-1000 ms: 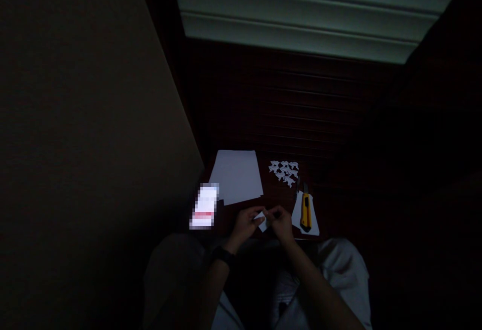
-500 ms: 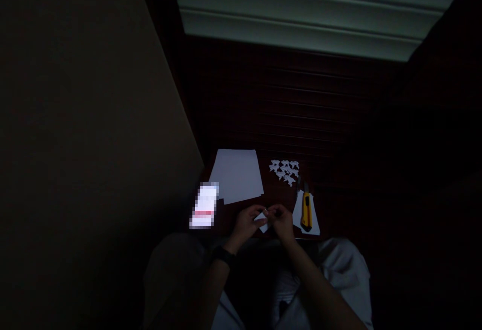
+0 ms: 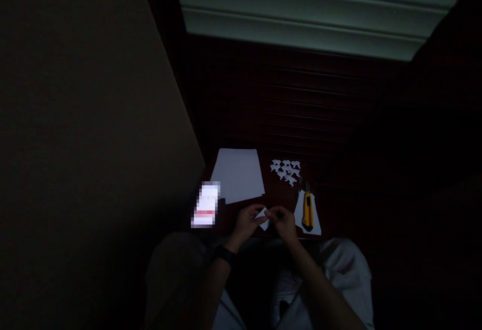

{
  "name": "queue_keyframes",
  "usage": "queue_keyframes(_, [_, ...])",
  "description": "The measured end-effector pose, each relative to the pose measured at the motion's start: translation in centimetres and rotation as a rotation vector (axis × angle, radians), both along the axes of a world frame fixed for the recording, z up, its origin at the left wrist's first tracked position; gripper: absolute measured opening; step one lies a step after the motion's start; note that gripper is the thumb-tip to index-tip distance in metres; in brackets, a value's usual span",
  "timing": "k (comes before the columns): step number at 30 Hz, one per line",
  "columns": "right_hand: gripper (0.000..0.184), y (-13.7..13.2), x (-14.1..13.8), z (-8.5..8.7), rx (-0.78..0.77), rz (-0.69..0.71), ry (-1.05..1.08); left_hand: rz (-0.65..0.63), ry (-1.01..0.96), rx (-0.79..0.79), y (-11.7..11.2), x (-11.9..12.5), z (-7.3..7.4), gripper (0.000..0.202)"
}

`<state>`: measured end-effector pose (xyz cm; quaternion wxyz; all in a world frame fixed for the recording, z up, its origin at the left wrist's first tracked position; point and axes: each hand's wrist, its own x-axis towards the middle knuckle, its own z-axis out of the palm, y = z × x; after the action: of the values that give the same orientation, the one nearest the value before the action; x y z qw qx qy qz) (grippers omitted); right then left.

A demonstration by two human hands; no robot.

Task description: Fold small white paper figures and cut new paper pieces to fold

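Note:
In dim light, my left hand and my right hand meet over the near edge of a small dark table. Both pinch a small white piece of paper between their fingertips. A dark watch sits on my left wrist. A stack of white paper sheets lies just beyond my left hand. A cluster of several small folded paper shapes lies beyond my right hand. A yellow utility knife rests on a white paper scrap to the right of my right hand.
A bright blurred rectangular thing lies at the table's left edge. A plain wall fills the left side. Dark slats and a pale slatted panel rise behind the table. My light trousers show below.
My hands and the small paper have stayed almost still, with slight finger shifts on the paper. The view has drifted a little.

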<state>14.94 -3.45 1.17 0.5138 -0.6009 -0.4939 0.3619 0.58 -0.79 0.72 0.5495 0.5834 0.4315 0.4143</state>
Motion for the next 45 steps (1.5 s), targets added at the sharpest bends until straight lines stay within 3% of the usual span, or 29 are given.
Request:
queue_keyframes(14, [0.02,0.0,-0.7,-0.3,0.004,-0.041,-0.023,-0.033,0.008,0.039,-0.2,-0.2,0.4,0.033])
queue_keyframes(29, [0.013,0.5,-0.1,-0.9,-0.019,0.045,-0.036,-0.027,0.077,0.07,-0.4,-0.4,0.8,0.019])
queue_keyframes(35, [0.005,0.7,0.2,-0.5,0.016,0.108,-0.061,-0.035,0.163,0.181,-0.2,-0.5,1.0,0.02])
queue_keyframes(45, [0.02,0.3,0.1,0.7,0.028,0.135,0.004,0.013,0.321,0.25,-0.6,-0.2,1.1,0.024])
